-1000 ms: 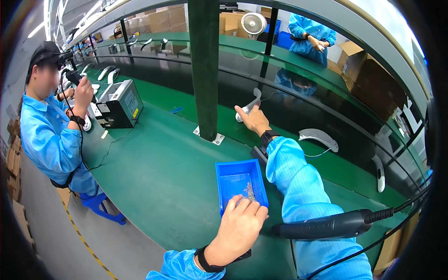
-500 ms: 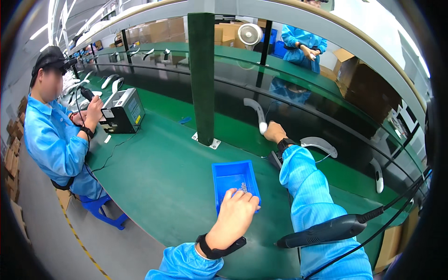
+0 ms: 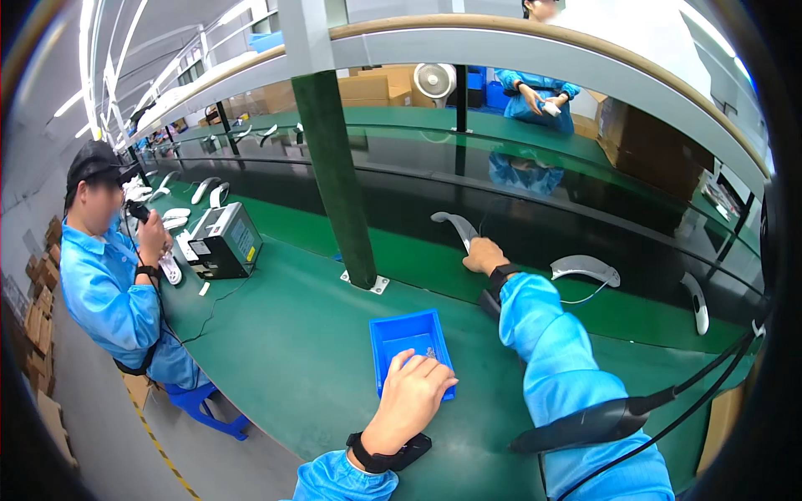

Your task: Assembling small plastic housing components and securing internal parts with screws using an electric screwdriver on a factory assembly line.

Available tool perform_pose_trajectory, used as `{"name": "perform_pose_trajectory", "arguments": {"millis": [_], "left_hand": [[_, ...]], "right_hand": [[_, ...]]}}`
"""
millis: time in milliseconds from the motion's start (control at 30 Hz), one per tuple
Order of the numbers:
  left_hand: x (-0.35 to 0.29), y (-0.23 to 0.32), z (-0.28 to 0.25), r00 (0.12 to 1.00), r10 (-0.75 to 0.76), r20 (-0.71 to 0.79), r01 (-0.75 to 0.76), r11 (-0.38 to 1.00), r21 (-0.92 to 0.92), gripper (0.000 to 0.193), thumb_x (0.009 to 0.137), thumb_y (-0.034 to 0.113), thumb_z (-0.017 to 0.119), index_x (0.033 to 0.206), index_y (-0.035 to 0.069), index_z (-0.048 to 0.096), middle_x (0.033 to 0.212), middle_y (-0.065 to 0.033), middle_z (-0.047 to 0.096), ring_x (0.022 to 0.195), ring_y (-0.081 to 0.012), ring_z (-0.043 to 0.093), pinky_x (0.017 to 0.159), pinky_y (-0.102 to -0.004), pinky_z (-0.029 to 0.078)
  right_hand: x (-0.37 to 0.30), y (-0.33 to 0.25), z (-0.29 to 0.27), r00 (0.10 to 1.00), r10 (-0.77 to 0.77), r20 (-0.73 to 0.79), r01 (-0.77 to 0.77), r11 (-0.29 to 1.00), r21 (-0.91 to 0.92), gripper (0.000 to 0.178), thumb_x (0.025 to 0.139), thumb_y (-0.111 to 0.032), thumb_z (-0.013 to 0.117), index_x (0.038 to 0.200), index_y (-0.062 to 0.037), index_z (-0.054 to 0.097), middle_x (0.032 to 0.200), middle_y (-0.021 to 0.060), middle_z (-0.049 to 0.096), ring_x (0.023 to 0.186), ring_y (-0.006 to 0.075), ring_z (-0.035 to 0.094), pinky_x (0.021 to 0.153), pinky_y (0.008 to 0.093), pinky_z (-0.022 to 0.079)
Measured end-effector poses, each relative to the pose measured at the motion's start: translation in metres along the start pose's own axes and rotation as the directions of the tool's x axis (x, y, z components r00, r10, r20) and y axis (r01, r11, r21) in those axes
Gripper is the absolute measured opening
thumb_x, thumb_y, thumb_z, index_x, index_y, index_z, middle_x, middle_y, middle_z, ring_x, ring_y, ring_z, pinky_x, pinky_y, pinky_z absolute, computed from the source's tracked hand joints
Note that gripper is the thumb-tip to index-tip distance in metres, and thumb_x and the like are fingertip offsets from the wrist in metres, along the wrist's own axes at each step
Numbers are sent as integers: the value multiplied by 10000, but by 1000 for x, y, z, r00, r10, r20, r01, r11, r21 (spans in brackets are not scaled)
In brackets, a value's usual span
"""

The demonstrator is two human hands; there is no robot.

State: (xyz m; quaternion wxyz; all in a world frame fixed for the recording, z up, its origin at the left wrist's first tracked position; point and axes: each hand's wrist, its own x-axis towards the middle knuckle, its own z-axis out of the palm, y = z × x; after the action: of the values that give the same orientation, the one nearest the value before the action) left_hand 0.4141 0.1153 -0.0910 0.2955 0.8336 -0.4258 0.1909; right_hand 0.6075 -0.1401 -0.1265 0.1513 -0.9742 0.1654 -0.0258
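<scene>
My left hand (image 3: 409, 394) is over the near part of a blue plastic bin (image 3: 381, 332). Its fingers are curled and pressed together, and whatever they hold is hidden. Small pale pieces (image 3: 431, 354) lie inside this bin, too tiny to name. Stretched far ahead, my right hand (image 3: 484, 255) is closed around the near end of a curved white plastic piece (image 3: 458, 225) over the green strip beyond the bench. A dark electric screwdriver (image 3: 581, 426) with a black cable hangs across my right forearm.
More curved pieces lie on the strip: one with a wire (image 3: 585, 269), another (image 3: 696, 305) further right. A green post (image 3: 338, 184) rises ahead. To my left, a co-worker (image 3: 121, 284) holds a dark tool beside a black box-shaped device (image 3: 224, 242). Another person (image 3: 539, 104) stands across.
The view has shifted. My right hand now covers the near end of the curved piece, which its fingers touched before. My left hand stays at the bin, fingers curled.
</scene>
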Motion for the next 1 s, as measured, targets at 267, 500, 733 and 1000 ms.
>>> {"name": "perform_pose_trajectory", "arguments": {"millis": [267,500,733,1000], "left_hand": [[8,13,-9,997,40,-72,-49,990,-132,87,677,102,684,737,87,623,735,-13,587,754,-190,568,839,-399,388],[7,27,-17,922,77,-378,-170,961,-218,109,641,48,698,726,74,634,753,-46,600,731,-215,545,737,-350,427],[-4,85,-13,974,161,-157,-209,906,-368,89,683,29,663,735,46,593,844,-95,611,790,-249,563,704,-332,431],[-48,136,52,894,228,386,-85,932,-354,132,765,43,572,838,23,465,962,-147,573,791,-337,560,682,-405,439]], "right_hand": [[-83,30,-106,957,-261,-129,283,937,204,540,731,-201,572,1175,38,379,1020,269,547,956,384,541,827,416,432],[-266,50,-160,684,-699,-210,697,711,-93,686,643,-79,618,1239,69,312,927,196,442,851,339,445,754,403,399],[-385,98,-113,731,-672,122,589,711,385,554,658,-86,661,1134,18,397,954,172,437,912,332,458,783,383,410],[-406,155,-83,726,-618,302,372,722,583,735,697,-298,700,1263,7,342,1099,184,455,1051,308,458,884,362,387]]}}
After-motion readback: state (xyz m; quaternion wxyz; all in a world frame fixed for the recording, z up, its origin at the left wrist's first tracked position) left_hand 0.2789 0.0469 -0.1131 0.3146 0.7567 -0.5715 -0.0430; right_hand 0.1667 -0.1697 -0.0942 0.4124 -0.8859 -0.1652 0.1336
